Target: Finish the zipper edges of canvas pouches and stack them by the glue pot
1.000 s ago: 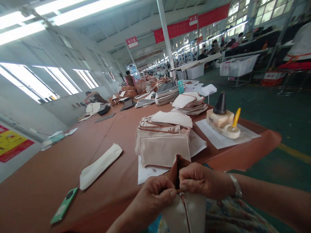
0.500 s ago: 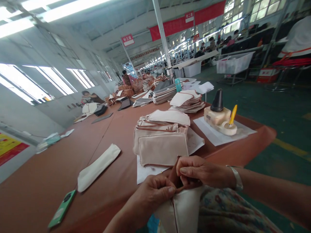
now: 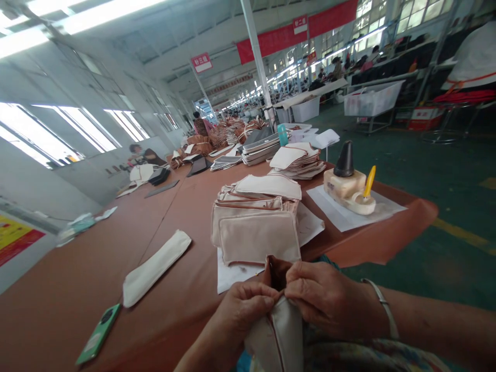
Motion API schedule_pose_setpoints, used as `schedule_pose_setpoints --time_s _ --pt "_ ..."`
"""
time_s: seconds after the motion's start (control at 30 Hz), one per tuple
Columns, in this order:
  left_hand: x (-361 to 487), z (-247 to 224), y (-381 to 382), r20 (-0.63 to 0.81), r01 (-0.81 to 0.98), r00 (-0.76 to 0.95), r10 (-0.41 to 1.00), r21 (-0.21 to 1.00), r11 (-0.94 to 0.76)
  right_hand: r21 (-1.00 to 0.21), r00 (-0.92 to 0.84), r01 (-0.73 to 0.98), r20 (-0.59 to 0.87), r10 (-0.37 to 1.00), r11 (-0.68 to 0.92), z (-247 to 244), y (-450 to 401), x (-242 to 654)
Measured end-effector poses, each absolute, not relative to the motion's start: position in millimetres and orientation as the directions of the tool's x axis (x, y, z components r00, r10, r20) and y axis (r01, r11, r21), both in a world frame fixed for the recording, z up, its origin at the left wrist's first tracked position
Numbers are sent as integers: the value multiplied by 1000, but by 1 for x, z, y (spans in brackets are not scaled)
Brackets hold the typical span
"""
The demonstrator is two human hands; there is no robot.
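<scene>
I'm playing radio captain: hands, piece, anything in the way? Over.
Left hand, right hand: both pinching. Seamed cream-and-brown piece: held at its edge. Stack of cream pieces: just beyond, seemingly not blocking.

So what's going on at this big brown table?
A person is pinching the edge of a cream piece with a brown inside between the left hand and right hand, just off the table's near edge. Ahead, a stack of cream pieces sits on white paper. To the stack's right stand a black cone and a yellow stick; to its left lie one long cream piece and a green phone.
</scene>
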State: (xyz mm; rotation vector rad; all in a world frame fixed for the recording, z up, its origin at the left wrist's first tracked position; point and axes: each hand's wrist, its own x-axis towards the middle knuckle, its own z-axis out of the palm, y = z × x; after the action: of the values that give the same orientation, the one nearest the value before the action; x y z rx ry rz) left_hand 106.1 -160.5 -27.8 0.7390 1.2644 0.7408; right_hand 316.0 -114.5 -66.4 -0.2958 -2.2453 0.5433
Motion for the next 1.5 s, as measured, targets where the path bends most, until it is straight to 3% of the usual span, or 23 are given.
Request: schedule_pose_setpoints --time_s 0.23,0.57,0.73,0.8,0.9,0.97,1.03,1.17,1.33,1.5 --pt "104 -25 -163 -527 12 152 836 847 532 -444 -663 80 645 380 893 -69 -113 310" --pt "107 -20 -158 -455 189 266 850 889 417 -105 -764 78 633 127 991 -59 -107 304" --pt "95 -23 -157 -515 132 209 831 857 498 -57 -736 36 674 65 998 -55 -112 315" --pt "92 -23 -158 -516 109 212 830 857 504 -131 -704 -8 704 87 991 -55 -115 319" --pt "93 -18 -159 -506 151 223 833 862 483 -462 -602 -25 715 355 887 -48 -115 320" --pt "95 -14 -159 -491 202 233 840 869 452 -673 -605 -32 601 522 739 -40 -110 318" --pt "97 -10 -158 -464 289 255 848 874 391 -776 -711 -67 478 516 627 -36 -102 313" --pt "98 -6 -161 -408 469 254 877 845 257 -832 -852 -162 389 350 531 -46 -92 299" --pt "89 -1 -162 -381 452 327 864 867 211 -842 -831 -178 406 380 510 -52 -93 296" --pt "53 18 -161 -473 392 421 774 864 315 -894 -818 -153 354 454 421 -39 -78 304"
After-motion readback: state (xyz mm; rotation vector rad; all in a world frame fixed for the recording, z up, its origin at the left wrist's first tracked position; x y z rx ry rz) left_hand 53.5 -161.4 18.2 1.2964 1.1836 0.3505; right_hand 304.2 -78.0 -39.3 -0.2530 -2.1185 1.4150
